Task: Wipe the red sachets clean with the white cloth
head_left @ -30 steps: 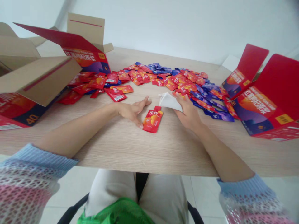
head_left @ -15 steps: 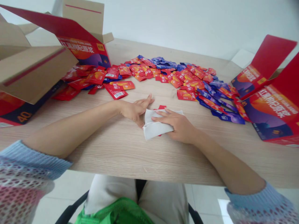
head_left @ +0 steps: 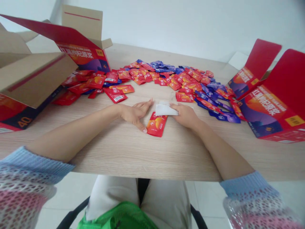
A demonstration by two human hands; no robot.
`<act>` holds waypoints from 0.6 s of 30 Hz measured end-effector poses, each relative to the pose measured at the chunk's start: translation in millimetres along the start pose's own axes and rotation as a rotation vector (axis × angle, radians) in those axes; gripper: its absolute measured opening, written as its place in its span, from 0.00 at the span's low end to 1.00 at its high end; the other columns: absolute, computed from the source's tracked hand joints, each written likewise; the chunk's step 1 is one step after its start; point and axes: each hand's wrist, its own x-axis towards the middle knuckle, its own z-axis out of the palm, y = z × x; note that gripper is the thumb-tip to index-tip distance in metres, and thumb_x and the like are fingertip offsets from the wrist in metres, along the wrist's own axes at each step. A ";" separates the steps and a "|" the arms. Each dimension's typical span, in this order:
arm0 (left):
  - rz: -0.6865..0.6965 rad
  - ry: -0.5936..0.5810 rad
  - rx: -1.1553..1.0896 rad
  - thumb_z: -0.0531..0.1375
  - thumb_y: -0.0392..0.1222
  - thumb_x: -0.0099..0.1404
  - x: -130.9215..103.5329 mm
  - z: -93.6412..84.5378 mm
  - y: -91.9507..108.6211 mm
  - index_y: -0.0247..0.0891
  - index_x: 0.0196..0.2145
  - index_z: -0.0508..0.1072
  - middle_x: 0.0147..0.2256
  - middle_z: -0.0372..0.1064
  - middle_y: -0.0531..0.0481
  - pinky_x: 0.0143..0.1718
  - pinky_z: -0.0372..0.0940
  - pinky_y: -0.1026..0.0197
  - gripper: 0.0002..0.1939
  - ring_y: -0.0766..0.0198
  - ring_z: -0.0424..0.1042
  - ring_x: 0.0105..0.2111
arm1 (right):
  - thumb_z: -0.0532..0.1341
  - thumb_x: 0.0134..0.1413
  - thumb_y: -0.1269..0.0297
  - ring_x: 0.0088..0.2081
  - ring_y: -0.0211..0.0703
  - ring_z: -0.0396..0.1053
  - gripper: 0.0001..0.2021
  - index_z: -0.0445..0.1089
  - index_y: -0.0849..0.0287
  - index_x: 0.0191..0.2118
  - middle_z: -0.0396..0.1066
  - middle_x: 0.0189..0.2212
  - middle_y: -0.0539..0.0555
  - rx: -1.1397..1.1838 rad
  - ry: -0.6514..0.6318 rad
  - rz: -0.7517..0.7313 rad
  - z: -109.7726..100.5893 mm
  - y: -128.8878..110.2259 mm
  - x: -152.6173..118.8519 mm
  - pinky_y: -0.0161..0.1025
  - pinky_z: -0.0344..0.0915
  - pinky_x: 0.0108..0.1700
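A red pouch (head_left: 156, 125) with an orange print lies flat on the wooden table (head_left: 133, 156) between my hands. My right hand (head_left: 186, 115) pinches a folded white cloth (head_left: 165, 109), which covers the pouch's top edge. My left hand (head_left: 135, 114) rests on the table just left of the pouch, fingers apart, its thumb tip at the pouch's lower left corner. Nothing is held in it.
Red and blue pouches form a heap (head_left: 143, 74) across the back and a pile (head_left: 214, 98) at the right. Open cartons stand at the left (head_left: 30, 95) and back left (head_left: 83, 57); red boxes (head_left: 271, 111) stand at the right.
The white cloth has moved up and away from me with my right hand, and looks more folded. Most of the red pouch beneath it now shows. My left hand has hardly moved.
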 end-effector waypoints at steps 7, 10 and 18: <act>0.061 -0.026 0.035 0.62 0.70 0.49 -3.1 -3.2 0.3 0.51 0.70 0.33 0.69 0.10 0.46 0.64 0.30 0.37 0.61 0.38 0.18 0.67 | 0.57 0.49 0.73 0.47 0.57 0.74 0.26 0.70 0.54 0.55 0.76 0.48 0.55 0.014 0.277 0.081 -13.6 10.4 -16.5 0.48 0.69 0.46; 0.065 -0.023 0.039 0.63 0.70 0.49 -1.6 -2.1 -1.9 0.51 0.70 0.37 0.69 0.12 0.46 0.65 0.29 0.38 0.60 0.39 0.18 0.67 | 0.56 0.46 0.76 0.50 0.51 0.72 0.28 0.70 0.55 0.55 0.74 0.51 0.53 0.177 0.364 -0.094 -23.7 -13.1 -28.3 0.44 0.67 0.50; 0.096 -0.018 0.022 0.67 0.65 0.43 2.1 -3.6 -3.9 0.50 0.70 0.39 0.70 0.14 0.46 0.64 0.30 0.37 0.64 0.38 0.19 0.68 | 0.61 0.45 0.75 0.57 0.46 0.67 0.24 0.73 0.50 0.50 0.74 0.51 0.47 0.303 0.068 -0.458 -14.1 -65.4 -40.9 0.44 0.60 0.61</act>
